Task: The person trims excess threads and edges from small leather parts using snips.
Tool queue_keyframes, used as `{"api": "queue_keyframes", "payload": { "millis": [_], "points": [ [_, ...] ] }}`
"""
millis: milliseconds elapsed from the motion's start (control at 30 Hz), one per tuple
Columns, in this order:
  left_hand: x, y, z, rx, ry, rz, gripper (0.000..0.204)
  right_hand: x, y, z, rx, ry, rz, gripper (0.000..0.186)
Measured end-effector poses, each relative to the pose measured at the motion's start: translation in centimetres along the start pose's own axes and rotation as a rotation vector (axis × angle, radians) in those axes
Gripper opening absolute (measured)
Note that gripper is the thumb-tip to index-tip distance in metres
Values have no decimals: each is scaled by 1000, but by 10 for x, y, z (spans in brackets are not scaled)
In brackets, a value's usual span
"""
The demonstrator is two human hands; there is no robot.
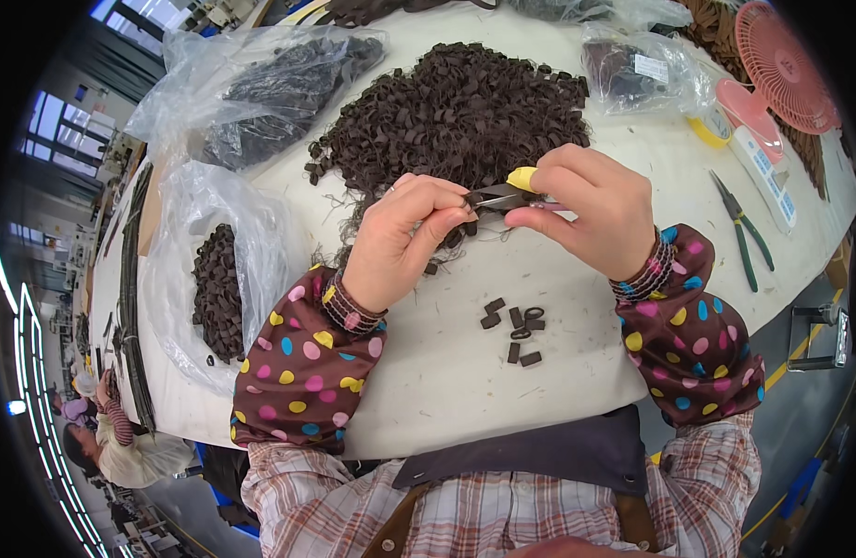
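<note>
My left hand (402, 232) pinches a small dark brown fabric loop (471, 201) between thumb and fingers, mostly hidden by the fingertips. In my right hand (590, 200) is a pair of small scissors (504, 199), its metal blades pointing left and meeting the left fingertips. Something yellow (522, 179) wraps a right fingertip. Just beyond both hands rises a big heap of dark brown loops (460, 112) with loose threads. Nearer me, several separate loops (517, 316) lie on the pale tabletop (465, 400).
A clear bag (293, 219) with more loops (218, 293) lies at left, another bag (288, 79) behind it. At right are green-handled pliers (744, 228), a yellow tape measure (711, 128), a pink fan (787, 67) and a bag with a label (642, 70). A person (121, 446) sits far left.
</note>
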State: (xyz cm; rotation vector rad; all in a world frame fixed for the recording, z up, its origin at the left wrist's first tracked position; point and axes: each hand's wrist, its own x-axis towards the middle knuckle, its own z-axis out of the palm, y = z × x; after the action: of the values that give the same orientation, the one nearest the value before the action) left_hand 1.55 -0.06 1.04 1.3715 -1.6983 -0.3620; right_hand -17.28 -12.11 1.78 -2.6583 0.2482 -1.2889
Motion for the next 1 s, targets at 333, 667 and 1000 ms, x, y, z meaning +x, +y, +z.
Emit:
{"api": "queue_keyframes", "payload": {
  "millis": [333,667,1000],
  "points": [
    [-1,1,1,73,-15,20,6,-2,1,2,-194,74,-196,21],
    [-2,-1,3,119,-26,13,5,-2,-7,-3,-310,18,-277,23],
    [-3,2,4,55,1,38,4,-2,-4,3,216,-42,240,22]
  ]
}}
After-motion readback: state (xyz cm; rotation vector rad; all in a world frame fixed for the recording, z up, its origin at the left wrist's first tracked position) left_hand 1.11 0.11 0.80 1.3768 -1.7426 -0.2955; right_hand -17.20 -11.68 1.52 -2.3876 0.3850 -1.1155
